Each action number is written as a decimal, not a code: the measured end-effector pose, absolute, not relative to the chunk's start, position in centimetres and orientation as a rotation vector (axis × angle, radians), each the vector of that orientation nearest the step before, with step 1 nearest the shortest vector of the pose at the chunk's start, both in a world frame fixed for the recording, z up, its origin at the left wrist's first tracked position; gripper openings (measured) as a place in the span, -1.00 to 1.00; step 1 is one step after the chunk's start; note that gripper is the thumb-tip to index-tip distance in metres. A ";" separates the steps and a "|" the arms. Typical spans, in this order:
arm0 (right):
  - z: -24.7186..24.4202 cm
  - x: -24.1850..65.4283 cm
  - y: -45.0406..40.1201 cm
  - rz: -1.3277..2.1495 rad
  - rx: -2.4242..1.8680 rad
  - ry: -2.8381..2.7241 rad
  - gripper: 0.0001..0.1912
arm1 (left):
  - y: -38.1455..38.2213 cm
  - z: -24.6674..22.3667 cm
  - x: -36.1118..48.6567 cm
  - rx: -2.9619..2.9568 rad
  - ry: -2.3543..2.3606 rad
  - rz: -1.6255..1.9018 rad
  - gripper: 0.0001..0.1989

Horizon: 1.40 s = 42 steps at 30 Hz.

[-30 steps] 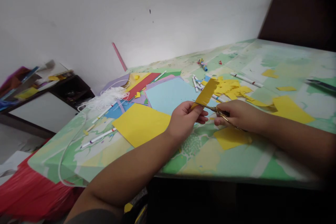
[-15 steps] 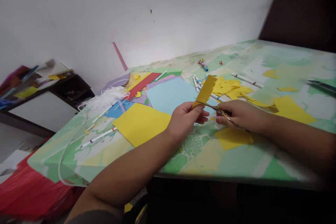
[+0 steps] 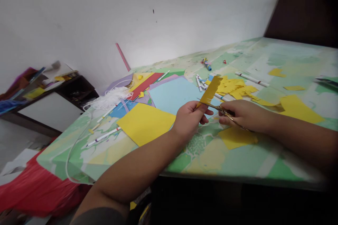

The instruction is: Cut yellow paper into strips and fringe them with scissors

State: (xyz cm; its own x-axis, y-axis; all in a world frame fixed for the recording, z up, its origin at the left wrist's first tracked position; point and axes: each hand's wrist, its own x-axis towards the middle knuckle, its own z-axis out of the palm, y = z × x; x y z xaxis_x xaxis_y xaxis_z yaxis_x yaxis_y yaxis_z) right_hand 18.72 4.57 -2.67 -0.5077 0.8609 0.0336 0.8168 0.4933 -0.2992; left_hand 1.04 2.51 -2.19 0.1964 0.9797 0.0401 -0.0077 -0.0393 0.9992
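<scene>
My left hand (image 3: 190, 116) pinches the lower end of a yellow paper strip (image 3: 210, 90), which stands up tilted to the right with a fringe of cuts along its right edge. In my right hand (image 3: 239, 112) is a pair of scissors (image 3: 224, 109), its blades lying across the strip just above my left fingertips. A yellow paper piece (image 3: 235, 137) lies on the table beneath my right hand. Behind the hands sits a heap of yellow paper scraps (image 3: 232, 86). Left of my left hand is a large yellow sheet (image 3: 146, 123).
A light blue sheet (image 3: 174, 93), a red strip (image 3: 147, 85) and tangled white string (image 3: 112, 97) lie on the patterned tablecloth (image 3: 200, 165). Several markers are scattered about, one marker (image 3: 252, 79) at the right. A low cabinet (image 3: 52, 110) stands left of the table.
The fringe on the strip's right edge now runs further down, with more cuts showing. The view has shifted slightly; both hands keep nearly the same pose.
</scene>
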 end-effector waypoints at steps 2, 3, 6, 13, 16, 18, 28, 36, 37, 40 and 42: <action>-2.8 18.8 4.6 0.366 -1.456 -2.554 -0.57 | 2.5 -2.2 1.0 1.331 1.031 1.098 -0.79; -2.8 18.8 4.7 0.364 -1.459 -2.551 -0.57 | 2.5 -2.2 1.0 1.331 1.028 1.100 -0.79; -2.8 18.8 4.7 0.346 -1.455 -2.547 -0.58 | 2.6 -2.3 1.0 1.317 1.017 1.107 -0.79; -2.6 18.7 4.6 0.304 -1.514 -2.516 -0.59 | 2.6 -2.2 0.9 1.244 0.990 1.112 -0.82; -2.5 18.7 4.6 0.278 -1.530 -2.519 -0.59 | 2.5 -2.1 0.9 1.239 0.985 1.105 -0.84; -2.5 18.7 4.6 0.282 -1.538 -2.507 -0.58 | 2.4 -2.1 0.8 1.230 0.979 1.108 -0.86; -2.5 18.8 4.5 0.360 -1.474 -2.542 -0.56 | 2.2 -2.0 0.9 1.163 1.014 1.154 -0.81; -2.4 18.6 4.3 0.352 -1.474 -2.549 -0.55 | 2.3 -1.9 0.9 1.219 1.068 1.144 -0.82; -2.4 18.7 4.4 0.353 -1.475 -2.549 -0.55 | 2.3 -1.9 0.9 1.215 1.077 1.151 -0.82; -2.4 18.7 4.4 0.357 -1.485 -2.552 -0.54 | 2.4 -1.9 0.8 1.190 1.092 1.189 -0.83; -2.4 18.6 4.4 0.356 -1.489 -2.552 -0.54 | 2.4 -1.9 0.8 1.180 1.094 1.210 -0.83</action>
State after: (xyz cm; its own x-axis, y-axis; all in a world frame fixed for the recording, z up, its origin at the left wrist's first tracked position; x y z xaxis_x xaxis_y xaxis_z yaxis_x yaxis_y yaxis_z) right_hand 18.65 4.41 -2.40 -0.4889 0.8721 0.0221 0.8327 0.4741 -0.2863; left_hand 0.83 2.42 -1.92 0.0621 0.9980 0.0122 -0.0878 -0.0067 0.9961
